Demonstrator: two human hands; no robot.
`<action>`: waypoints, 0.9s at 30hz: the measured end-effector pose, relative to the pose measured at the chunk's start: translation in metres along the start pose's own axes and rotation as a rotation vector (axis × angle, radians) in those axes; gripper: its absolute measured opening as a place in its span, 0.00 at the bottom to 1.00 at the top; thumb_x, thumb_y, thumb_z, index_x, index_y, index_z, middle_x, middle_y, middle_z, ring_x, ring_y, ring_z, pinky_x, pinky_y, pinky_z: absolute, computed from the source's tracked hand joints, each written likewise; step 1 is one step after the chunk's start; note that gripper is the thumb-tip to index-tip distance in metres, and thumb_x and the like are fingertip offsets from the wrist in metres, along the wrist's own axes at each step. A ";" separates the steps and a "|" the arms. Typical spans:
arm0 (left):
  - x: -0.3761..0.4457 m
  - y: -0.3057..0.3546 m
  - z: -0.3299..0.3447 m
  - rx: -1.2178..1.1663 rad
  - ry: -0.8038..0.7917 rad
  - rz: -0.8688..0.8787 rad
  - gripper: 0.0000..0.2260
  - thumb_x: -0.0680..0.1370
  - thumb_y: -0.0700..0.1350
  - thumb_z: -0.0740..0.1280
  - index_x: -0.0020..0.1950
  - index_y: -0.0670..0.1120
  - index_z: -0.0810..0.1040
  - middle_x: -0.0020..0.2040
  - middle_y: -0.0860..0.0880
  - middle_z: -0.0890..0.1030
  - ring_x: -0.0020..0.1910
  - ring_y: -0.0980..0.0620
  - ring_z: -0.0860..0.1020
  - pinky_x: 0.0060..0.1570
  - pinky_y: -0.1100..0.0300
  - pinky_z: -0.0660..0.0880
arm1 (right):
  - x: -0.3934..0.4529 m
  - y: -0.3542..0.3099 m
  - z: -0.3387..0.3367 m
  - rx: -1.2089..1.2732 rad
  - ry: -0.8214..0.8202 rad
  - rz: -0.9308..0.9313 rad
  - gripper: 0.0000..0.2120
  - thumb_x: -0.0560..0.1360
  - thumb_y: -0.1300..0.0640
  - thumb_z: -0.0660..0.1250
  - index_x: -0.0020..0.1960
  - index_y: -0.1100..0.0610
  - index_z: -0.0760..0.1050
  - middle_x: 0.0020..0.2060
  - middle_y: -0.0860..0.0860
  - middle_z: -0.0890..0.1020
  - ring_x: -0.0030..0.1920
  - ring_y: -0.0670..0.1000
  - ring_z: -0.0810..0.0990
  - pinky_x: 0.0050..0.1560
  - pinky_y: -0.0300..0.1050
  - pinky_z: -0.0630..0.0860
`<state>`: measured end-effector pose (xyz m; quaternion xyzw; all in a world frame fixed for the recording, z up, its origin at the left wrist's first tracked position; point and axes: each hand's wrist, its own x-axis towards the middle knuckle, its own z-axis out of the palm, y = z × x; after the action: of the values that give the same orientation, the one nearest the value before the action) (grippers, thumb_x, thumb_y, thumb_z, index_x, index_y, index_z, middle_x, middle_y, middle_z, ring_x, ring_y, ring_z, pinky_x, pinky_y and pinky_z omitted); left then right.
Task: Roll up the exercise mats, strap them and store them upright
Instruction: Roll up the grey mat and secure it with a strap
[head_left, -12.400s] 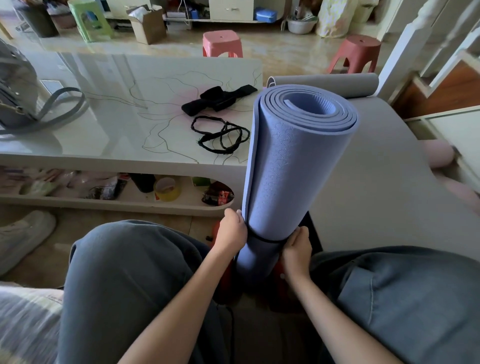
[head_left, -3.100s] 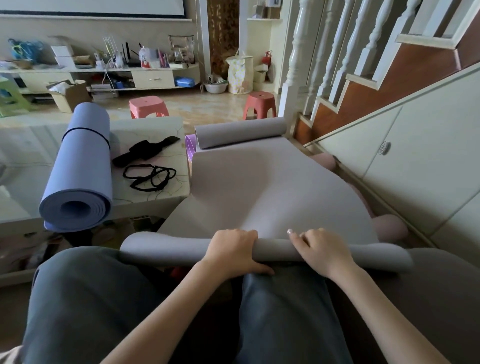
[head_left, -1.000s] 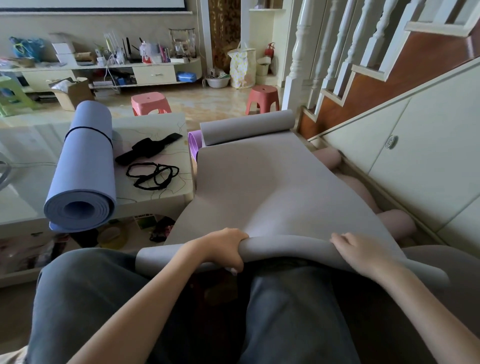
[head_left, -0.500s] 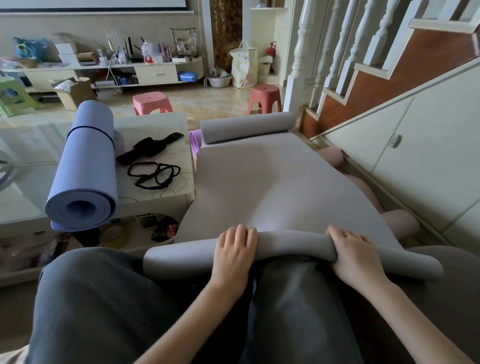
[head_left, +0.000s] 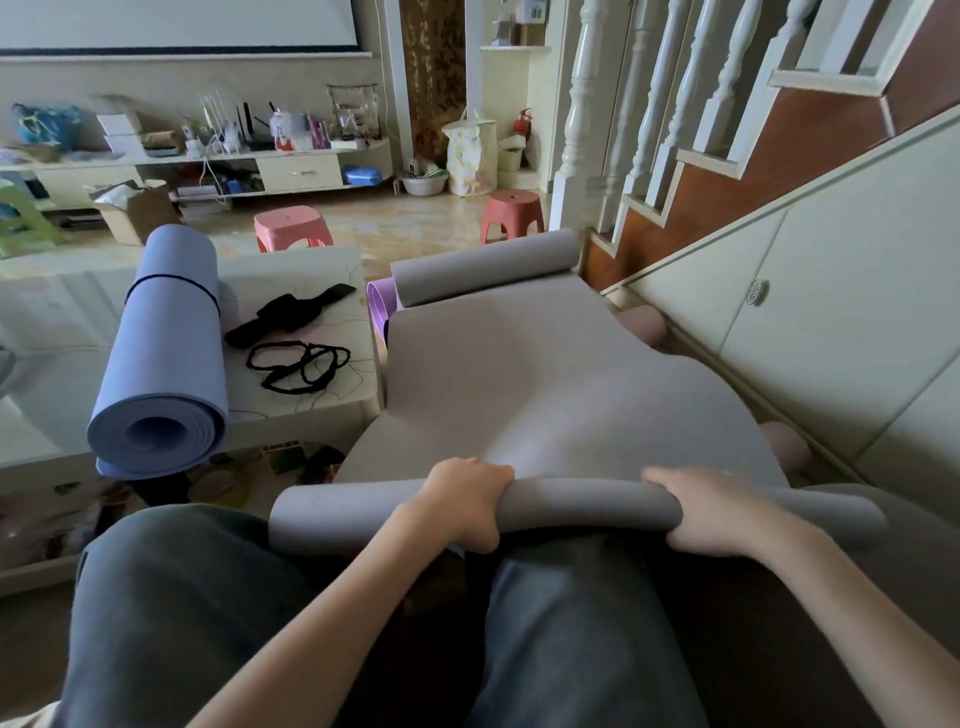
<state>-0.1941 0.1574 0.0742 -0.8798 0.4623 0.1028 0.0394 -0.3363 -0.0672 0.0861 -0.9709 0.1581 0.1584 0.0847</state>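
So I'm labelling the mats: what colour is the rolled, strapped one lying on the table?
Blue-lavender, with a thin black strap; the head view shows the rolled mat clearly.

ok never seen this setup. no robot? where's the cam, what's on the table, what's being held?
No robot here: a person works with bare hands. The single camera is worn on the head and looks forward and down, so you see their own arms and lap. The left hand and right hand both grip the rolled near end of a grey mat, whose far end is curled too. On the low white table lie a blue mat, already rolled and with a thin black band round it, a wide black strap and a tangle of thin black bands. A purple roll peeks out behind the grey mat.
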 end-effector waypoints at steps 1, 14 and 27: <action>0.000 0.002 0.005 0.004 0.023 -0.006 0.15 0.69 0.44 0.69 0.53 0.48 0.70 0.52 0.47 0.79 0.52 0.43 0.78 0.43 0.58 0.68 | -0.003 -0.002 0.003 -0.073 0.106 0.010 0.18 0.68 0.53 0.67 0.53 0.43 0.64 0.51 0.45 0.75 0.54 0.50 0.76 0.50 0.48 0.69; -0.018 -0.046 0.031 -0.244 -0.015 -0.254 0.34 0.59 0.79 0.61 0.48 0.53 0.74 0.48 0.54 0.79 0.48 0.50 0.77 0.43 0.55 0.69 | 0.019 -0.039 0.007 -0.179 0.289 -0.101 0.14 0.69 0.53 0.66 0.51 0.51 0.65 0.48 0.48 0.78 0.52 0.54 0.78 0.43 0.45 0.62; -0.021 -0.056 0.050 -0.808 -0.252 -0.323 0.39 0.72 0.75 0.52 0.66 0.46 0.76 0.66 0.46 0.75 0.63 0.47 0.73 0.64 0.57 0.65 | 0.024 -0.035 -0.004 -0.253 0.260 -0.143 0.14 0.66 0.52 0.65 0.50 0.49 0.66 0.46 0.46 0.77 0.52 0.52 0.77 0.46 0.48 0.64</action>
<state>-0.1671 0.2145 0.0289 -0.8660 0.2335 0.3740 -0.2358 -0.3022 -0.0422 0.0857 -0.9949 0.0772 0.0438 -0.0480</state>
